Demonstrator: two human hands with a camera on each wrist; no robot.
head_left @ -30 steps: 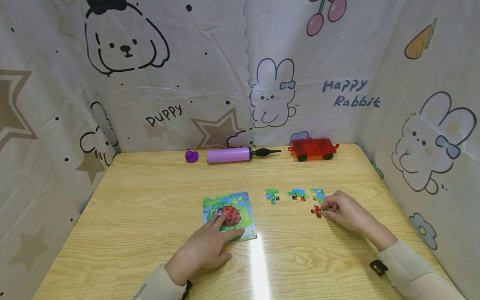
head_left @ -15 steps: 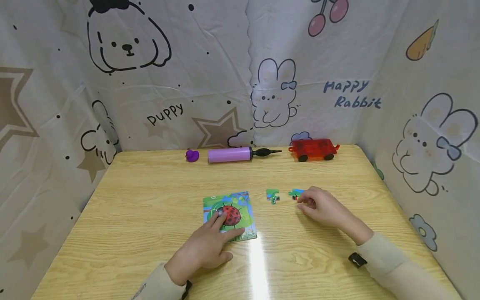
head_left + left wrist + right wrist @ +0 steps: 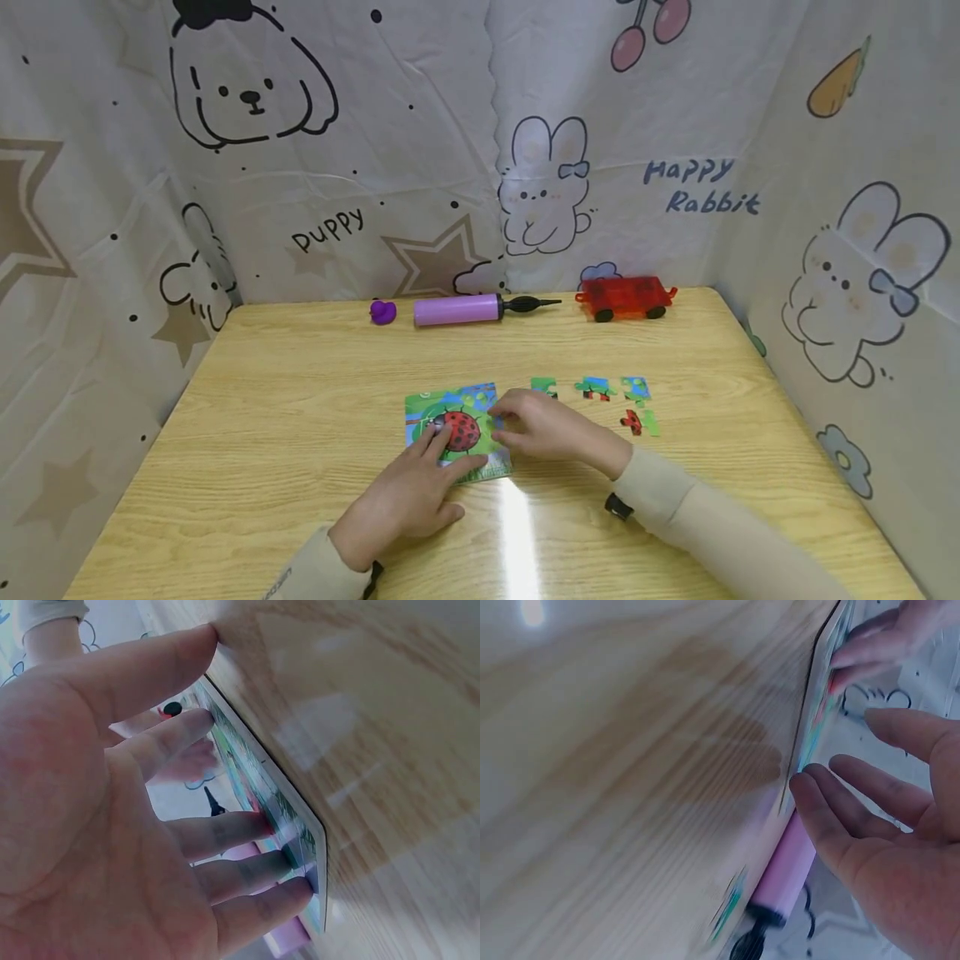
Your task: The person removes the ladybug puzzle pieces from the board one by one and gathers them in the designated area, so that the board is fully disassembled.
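Note:
A square ladybug jigsaw puzzle lies flat on the table in the head view. Spread fingers of my left hand rest on its lower left part; the left wrist view shows the fingertips touching the puzzle. At the puzzle's right edge is my right hand. In the right wrist view its thumb stands apart from loosely bent fingers, with nothing seen between them. Loose jigsaw pieces lie to the right: a green piece partly behind that hand, a blue-green piece, a corner piece and a red-and-green piece.
Along the table's back edge stand a purple toy duck, a lilac hand pump with a black nozzle, and a red toy wagon. Printed cloth hangs behind and at both sides of the wooden table.
My right hand has moved left from the red-and-green piece, past the blue-green piece, to the puzzle's right edge, uncovering the loose pieces at right. My left hand has stayed put.

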